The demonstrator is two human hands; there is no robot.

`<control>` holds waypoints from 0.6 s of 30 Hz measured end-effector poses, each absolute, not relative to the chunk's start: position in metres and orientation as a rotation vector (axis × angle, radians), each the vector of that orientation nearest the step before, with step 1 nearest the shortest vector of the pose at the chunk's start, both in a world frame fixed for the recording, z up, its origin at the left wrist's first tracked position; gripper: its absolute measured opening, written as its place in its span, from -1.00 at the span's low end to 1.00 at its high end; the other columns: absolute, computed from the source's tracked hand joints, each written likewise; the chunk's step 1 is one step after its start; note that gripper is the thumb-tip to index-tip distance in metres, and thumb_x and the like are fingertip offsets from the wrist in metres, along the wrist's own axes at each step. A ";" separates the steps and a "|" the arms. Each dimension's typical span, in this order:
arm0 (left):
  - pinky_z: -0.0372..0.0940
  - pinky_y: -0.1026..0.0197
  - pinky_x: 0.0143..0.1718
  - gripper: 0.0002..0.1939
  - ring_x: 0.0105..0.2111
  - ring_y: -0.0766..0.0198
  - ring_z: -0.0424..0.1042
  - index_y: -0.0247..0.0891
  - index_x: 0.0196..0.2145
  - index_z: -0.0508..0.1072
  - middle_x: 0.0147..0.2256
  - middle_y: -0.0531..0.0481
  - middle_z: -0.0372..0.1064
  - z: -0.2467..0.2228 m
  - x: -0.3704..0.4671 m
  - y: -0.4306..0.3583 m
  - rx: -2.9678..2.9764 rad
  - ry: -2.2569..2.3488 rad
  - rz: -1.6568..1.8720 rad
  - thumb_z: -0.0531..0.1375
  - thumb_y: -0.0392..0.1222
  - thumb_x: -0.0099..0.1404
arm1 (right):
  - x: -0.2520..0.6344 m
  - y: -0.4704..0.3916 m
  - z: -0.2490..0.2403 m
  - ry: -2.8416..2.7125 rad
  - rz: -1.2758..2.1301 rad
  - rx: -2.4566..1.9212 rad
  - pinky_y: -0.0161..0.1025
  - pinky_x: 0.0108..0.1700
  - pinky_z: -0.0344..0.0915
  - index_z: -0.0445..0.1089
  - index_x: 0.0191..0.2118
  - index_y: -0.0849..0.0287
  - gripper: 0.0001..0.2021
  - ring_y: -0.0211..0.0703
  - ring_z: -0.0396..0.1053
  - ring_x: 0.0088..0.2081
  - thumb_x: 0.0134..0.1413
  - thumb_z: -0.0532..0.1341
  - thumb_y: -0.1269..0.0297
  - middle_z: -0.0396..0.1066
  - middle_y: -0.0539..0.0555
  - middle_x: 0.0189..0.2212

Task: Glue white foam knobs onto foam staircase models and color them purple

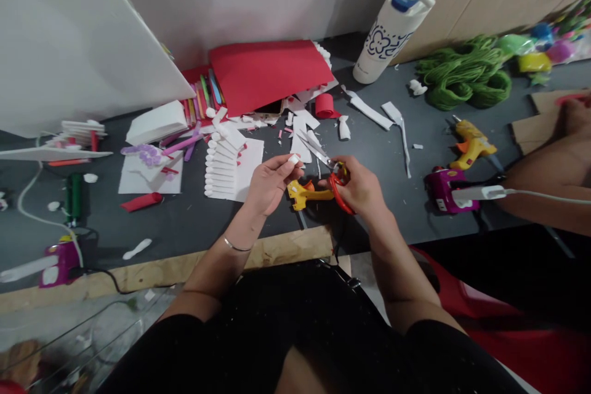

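Between its thumb and fingers, my left hand (268, 184) pinches a small white piece (293, 159), perhaps paper or foam. My right hand (362, 188) grips red-handled scissors (342, 196); their blades are parted and point up and left, close to the white piece but apart from it. A yellow glue gun (305, 195) lies on the table between my hands. Just left of my left hand, a row of white round-tipped strips (220, 172) rests on a white sheet (252, 160). White paper scraps (302, 132) are scattered beyond the blades.
A red sheet (272, 74) covers things at the back, beside a white bottle (392, 31). Green yarn (466, 74), another yellow glue gun (473, 144) and a purple power block (450, 191) lie right. A co-worker's arm (549, 178) reaches in there.
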State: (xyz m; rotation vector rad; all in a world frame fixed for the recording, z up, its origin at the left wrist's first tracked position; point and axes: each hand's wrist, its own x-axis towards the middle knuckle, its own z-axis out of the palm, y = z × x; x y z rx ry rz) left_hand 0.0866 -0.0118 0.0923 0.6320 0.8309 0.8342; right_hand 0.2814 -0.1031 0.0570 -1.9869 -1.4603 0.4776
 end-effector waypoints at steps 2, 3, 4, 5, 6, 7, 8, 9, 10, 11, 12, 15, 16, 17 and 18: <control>0.51 0.29 -0.22 -0.77 -0.42 0.40 0.55 -0.27 -0.35 0.67 -0.40 0.03 0.60 0.092 0.082 -0.013 0.603 0.834 0.815 0.58 -0.20 0.05 | 0.290 -0.096 0.050 -1.530 0.384 -2.060 -0.12 -0.24 0.37 0.49 0.02 0.09 -0.59 0.06 0.49 -0.26 0.13 0.33 -0.02 0.57 0.16 -0.26; 0.51 0.30 -0.22 -0.77 -0.41 0.40 0.56 -0.27 -0.34 0.67 -0.39 0.02 0.61 0.092 0.079 -0.013 0.595 0.834 0.809 0.57 -0.21 0.06 | 0.295 -0.093 0.046 -1.571 0.349 -2.089 -0.08 -0.19 0.38 0.48 0.04 0.11 -0.59 0.11 0.50 -0.21 0.12 0.34 0.05 0.57 0.21 -0.21; 0.50 0.31 -0.23 -0.77 -0.40 0.40 0.56 -0.27 -0.33 0.68 -0.38 0.01 0.61 0.092 0.076 -0.014 0.590 0.833 0.804 0.57 -0.21 0.06 | 0.298 -0.091 0.043 -1.612 0.330 -2.117 -0.05 -0.15 0.40 0.48 0.05 0.13 -0.60 0.16 0.50 -0.16 0.11 0.33 0.12 0.57 0.24 -0.17; 0.50 0.31 -0.23 -0.77 -0.40 0.40 0.56 -0.26 -0.32 0.68 -0.38 0.01 0.61 0.092 0.072 -0.014 0.587 0.833 0.799 0.57 -0.21 0.06 | 0.302 -0.090 0.040 -1.649 0.330 -2.142 -0.02 -0.11 0.40 0.48 0.08 0.16 -0.59 0.18 0.49 -0.14 0.11 0.31 0.18 0.56 0.27 -0.13; 0.50 0.32 -0.23 -0.76 -0.40 0.40 0.56 -0.26 -0.32 0.68 -0.37 0.01 0.61 0.091 0.068 -0.015 0.587 0.837 0.794 0.57 -0.21 0.06 | 0.305 -0.090 0.038 -1.683 0.344 -2.167 0.00 -0.08 0.41 0.47 0.11 0.18 -0.58 0.20 0.49 -0.12 0.12 0.29 0.22 0.55 0.30 -0.11; 0.50 0.32 -0.23 -0.77 -0.40 0.41 0.55 -0.26 -0.33 0.68 -0.37 0.01 0.62 0.090 0.064 -0.016 0.587 0.842 0.792 0.57 -0.21 0.05 | 0.307 -0.090 0.038 -1.716 0.361 -2.190 0.02 -0.05 0.41 0.45 0.14 0.21 -0.56 0.21 0.48 -0.11 0.14 0.26 0.26 0.54 0.32 -0.10; 0.50 0.32 -0.24 -0.77 -0.40 0.41 0.55 -0.26 -0.33 0.69 -0.37 0.01 0.62 0.089 0.060 -0.017 0.587 0.847 0.791 0.57 -0.21 0.05 | 0.309 -0.093 0.040 -1.747 0.366 -2.214 0.05 -0.03 0.41 0.44 0.18 0.24 -0.53 0.22 0.48 -0.10 0.16 0.24 0.28 0.53 0.34 -0.10; 0.50 0.33 -0.24 -0.77 -0.41 0.42 0.54 -0.25 -0.34 0.69 -0.37 0.01 0.62 0.088 0.055 -0.017 0.584 0.853 0.795 0.57 -0.21 0.05 | 0.310 -0.096 0.043 -1.772 0.348 -2.239 0.10 0.00 0.41 0.42 0.22 0.25 -0.51 0.26 0.46 -0.08 0.19 0.23 0.28 0.52 0.37 -0.08; 0.49 0.33 -0.25 -0.78 -0.42 0.42 0.54 -0.25 -0.34 0.69 -0.38 0.01 0.61 0.086 0.050 -0.018 0.579 0.861 0.801 0.57 -0.21 0.04 | 0.309 -0.100 0.048 -1.789 0.305 -2.261 0.15 0.02 0.40 0.41 0.25 0.25 -0.50 0.31 0.45 -0.04 0.21 0.23 0.27 0.50 0.40 -0.05; 0.49 0.34 -0.27 -0.78 -0.43 0.43 0.53 -0.25 -0.35 0.69 -0.38 0.02 0.61 0.084 0.045 -0.019 0.573 0.873 0.808 0.57 -0.21 0.04 | 0.307 -0.104 0.053 -1.803 0.248 -2.269 0.21 0.05 0.38 0.40 0.27 0.24 -0.49 0.36 0.42 0.01 0.23 0.22 0.26 0.49 0.42 0.01; 0.48 0.35 -0.28 -0.78 -0.43 0.44 0.52 -0.25 -0.35 0.69 -0.39 0.02 0.61 0.082 0.040 -0.019 0.566 0.887 0.816 0.57 -0.22 0.04 | 0.304 -0.108 0.059 -1.824 0.192 -2.251 0.26 0.08 0.36 0.40 0.27 0.22 -0.50 0.39 0.39 0.07 0.25 0.21 0.26 0.47 0.44 0.08; 0.47 0.36 -0.31 -0.79 -0.45 0.45 0.51 -0.27 -0.35 0.69 -0.40 0.01 0.60 0.074 0.026 -0.021 0.549 0.935 0.833 0.56 -0.23 0.05 | 0.283 -0.116 0.067 -2.014 0.198 -1.998 0.26 0.22 0.31 0.41 0.26 0.17 -0.54 0.33 0.32 0.23 0.27 0.16 0.35 0.39 0.36 0.27; 0.46 0.36 -0.31 -0.79 -0.45 0.45 0.51 -0.27 -0.35 0.68 -0.40 0.00 0.59 0.071 0.022 -0.021 0.547 0.945 0.835 0.56 -0.23 0.05 | 0.274 -0.117 0.065 -2.110 0.253 -1.890 0.22 0.26 0.30 0.40 0.26 0.16 -0.52 0.28 0.30 0.27 0.24 0.15 0.41 0.38 0.31 0.29; 0.46 0.36 -0.31 -0.79 -0.45 0.45 0.51 -0.27 -0.35 0.68 -0.40 0.00 0.59 0.069 0.019 -0.022 0.546 0.950 0.838 0.56 -0.23 0.05 | 0.265 -0.116 0.062 -2.193 0.307 -1.814 0.19 0.27 0.30 0.39 0.27 0.16 -0.48 0.25 0.29 0.29 0.20 0.14 0.46 0.39 0.29 0.29; 0.46 0.35 -0.31 -0.79 -0.45 0.45 0.51 -0.27 -0.35 0.68 -0.39 0.00 0.60 0.067 0.016 -0.022 0.545 0.951 0.840 0.56 -0.23 0.05 | 0.257 -0.114 0.058 -2.247 0.345 -1.791 0.19 0.26 0.31 0.38 0.28 0.19 -0.44 0.25 0.29 0.29 0.14 0.14 0.50 0.40 0.29 0.29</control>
